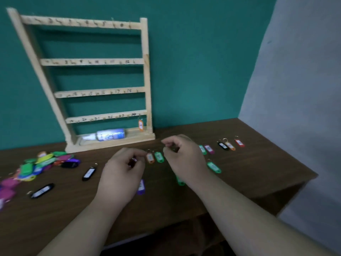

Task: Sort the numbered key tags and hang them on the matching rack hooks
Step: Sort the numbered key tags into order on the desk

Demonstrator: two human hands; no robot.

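Two bare forearms are seen reaching in from the lower edge, with the left hand (121,172) and right hand (184,159) held close together over the brown wooden table (258,163). A wooden key rack (145,71) with four numbered rails is stood at the table's back against a teal wall. Its hook numbers are blurred, and only one hung orange tag (140,125) is seen, at the right end of the lowest rail. An unsorted heap of coloured tags (42,161) is piled at the far left, and a white nozzle-tipped bottle (110,134) is laid on its side on the rack's base. A row of single tags is laid out before the rack, from an orange row tag (150,158) and a green tag (159,157) between the hands to a red tag (239,142) at the right end. A dark reddish tag (132,161) is pinched between the left thumb and curled fingers, just beside the row's left end. The right fingers are curled, with thumb and forefinger drawn near each other, but whether anything is held there cannot be told. The step in hand is judged to be the placing of this tag in number order. It would best be done with the label turned up and read first. The tag should then be set into its gap without neighbours being nudged, its ring left pointing toward the rack.
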